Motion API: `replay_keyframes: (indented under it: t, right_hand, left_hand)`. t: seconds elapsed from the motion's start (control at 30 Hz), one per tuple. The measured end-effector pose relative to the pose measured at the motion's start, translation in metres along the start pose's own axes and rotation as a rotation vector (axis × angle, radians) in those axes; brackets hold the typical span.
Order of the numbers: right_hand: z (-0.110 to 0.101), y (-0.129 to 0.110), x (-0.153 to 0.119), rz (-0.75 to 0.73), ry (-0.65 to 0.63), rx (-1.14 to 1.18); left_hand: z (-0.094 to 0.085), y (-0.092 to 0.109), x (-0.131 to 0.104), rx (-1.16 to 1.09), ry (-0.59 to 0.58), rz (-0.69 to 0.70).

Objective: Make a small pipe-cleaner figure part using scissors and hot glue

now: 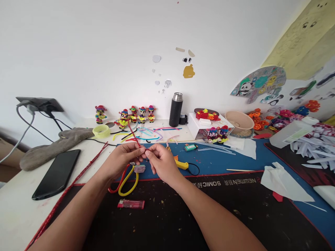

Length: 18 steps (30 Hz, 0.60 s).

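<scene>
A thin red pipe cleaner (134, 135) rises at a slant from my fingertips, leaning up to the left. My left hand (128, 157) pinches it between thumb and fingers. Against it, my right hand (162, 161) is closed in a pinch at the same spot, and the fingers hide the lower end. Below my hands lie scissors with red and yellow handles (128, 192), partly covered by my left hand. A small greyish block (139, 169) rests by the handles. Nearer to me, a pink lighter (131, 204) lies on the black mat.
Long red pipe cleaners (75, 179) and a phone (57, 174) lie left. A yellow-handled tool (181, 164) is beyond my right hand. Behind stand several small figures (123, 119), a black flask (176, 111) and a white box (195, 129). A plastic bottle (294, 132) lies right.
</scene>
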State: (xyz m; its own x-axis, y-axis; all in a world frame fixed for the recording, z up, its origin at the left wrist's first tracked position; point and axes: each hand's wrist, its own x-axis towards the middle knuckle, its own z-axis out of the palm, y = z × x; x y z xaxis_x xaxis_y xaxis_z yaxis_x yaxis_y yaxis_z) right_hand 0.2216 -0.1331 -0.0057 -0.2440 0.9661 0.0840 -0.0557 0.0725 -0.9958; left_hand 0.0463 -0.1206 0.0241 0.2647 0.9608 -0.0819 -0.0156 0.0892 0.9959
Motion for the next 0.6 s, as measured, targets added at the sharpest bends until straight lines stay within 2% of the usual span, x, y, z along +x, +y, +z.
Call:
replay_keyframes:
  t: [0.2,0.4,0.5,0.6]
  right_hand:
    - [-0.003,0.001,0.001,0.004,-0.033,-0.041]
    - [-0.003,0.002,-0.002,0.007,-0.118,-0.174]
    - [-0.002,0.001,-0.003,0.016,-0.142,-0.191]
    - [-0.001,0.000,-0.003,0.026,-0.119,-0.145]
  left_hand:
    - [-0.008,0.007,-0.001,0.209,-0.018,0.052]
    - [-0.022,0.012,-0.004,0.347,-0.125,0.016]
    - [-0.026,0.012,-0.004,0.328,-0.162,-0.022]
    - [-0.023,0.010,-0.003,0.224,-0.147,-0.029]
